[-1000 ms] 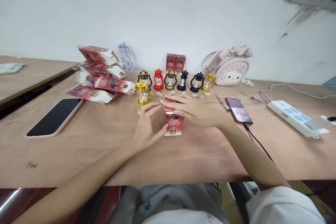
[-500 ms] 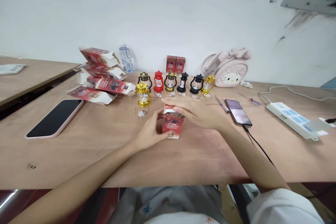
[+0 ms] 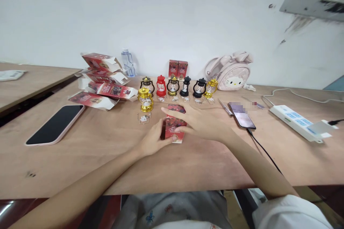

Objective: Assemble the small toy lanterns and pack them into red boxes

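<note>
A small red printed box [image 3: 174, 125] stands upright on the wooden table [image 3: 107, 157] in front of me. My left hand [image 3: 153, 139] grips its left side and lower front with curled fingers. My right hand [image 3: 199, 121] is wrapped over the box's top and right side. Just behind and to the left stands a gold toy lantern [image 3: 145, 99] with a small tag [image 3: 144, 117] lying before it. Further back, a row of several little lanterns [image 3: 177, 86] in black, red and gold stands in a line.
Flattened red boxes [image 3: 104, 82] are piled at the back left beside a water bottle [image 3: 128, 62]. Two upright red boxes [image 3: 177, 68] and a pink bag [image 3: 231, 75] are against the wall. A black phone [image 3: 55, 124] lies left; a charging phone [image 3: 242, 115] and power strip [image 3: 295, 121] lie right.
My left hand has closed from spread fingers onto the box's left side. My right hand has curled down over the box top, closing it.
</note>
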Motion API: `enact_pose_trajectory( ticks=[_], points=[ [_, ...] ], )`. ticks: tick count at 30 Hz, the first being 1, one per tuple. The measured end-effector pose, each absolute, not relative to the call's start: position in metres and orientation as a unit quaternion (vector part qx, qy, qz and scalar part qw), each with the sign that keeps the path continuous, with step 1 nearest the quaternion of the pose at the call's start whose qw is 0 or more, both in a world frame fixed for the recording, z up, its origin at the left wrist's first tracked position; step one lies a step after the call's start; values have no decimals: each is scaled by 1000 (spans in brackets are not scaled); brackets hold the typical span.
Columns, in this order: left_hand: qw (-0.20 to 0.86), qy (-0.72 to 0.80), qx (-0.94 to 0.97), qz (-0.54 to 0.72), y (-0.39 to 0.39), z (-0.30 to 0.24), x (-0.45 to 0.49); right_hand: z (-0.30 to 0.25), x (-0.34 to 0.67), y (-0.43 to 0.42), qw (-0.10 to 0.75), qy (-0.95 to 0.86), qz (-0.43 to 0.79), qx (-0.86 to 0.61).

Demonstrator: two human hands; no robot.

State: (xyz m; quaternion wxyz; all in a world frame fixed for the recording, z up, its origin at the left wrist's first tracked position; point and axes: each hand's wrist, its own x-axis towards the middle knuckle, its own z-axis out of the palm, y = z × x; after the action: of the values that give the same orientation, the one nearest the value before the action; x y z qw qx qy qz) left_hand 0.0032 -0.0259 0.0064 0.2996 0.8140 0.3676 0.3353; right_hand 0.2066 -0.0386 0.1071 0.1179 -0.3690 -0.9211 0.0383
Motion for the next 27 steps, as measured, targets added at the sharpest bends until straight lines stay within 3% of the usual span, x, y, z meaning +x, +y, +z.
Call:
enact_pose_trajectory(
  ticks=[5,8,10,17,27],
  points=[
    [190,388,865,254,-29,-1,2,145,235,-3,185,-906,73,-374],
    [138,360,899,208,-30,-5,4,183,246,35,285,-866,-15,-409],
    [111,324,921,185,-30,-7,6,205,242,67,306,-849,-71,-425],
    [94,306,934,161,-34,-8,9,222,178,200,175,-866,-122,-453],
    [118,305,937,125,-37,-9,8,160,129,318,67,-816,-119,-562]
  ],
)
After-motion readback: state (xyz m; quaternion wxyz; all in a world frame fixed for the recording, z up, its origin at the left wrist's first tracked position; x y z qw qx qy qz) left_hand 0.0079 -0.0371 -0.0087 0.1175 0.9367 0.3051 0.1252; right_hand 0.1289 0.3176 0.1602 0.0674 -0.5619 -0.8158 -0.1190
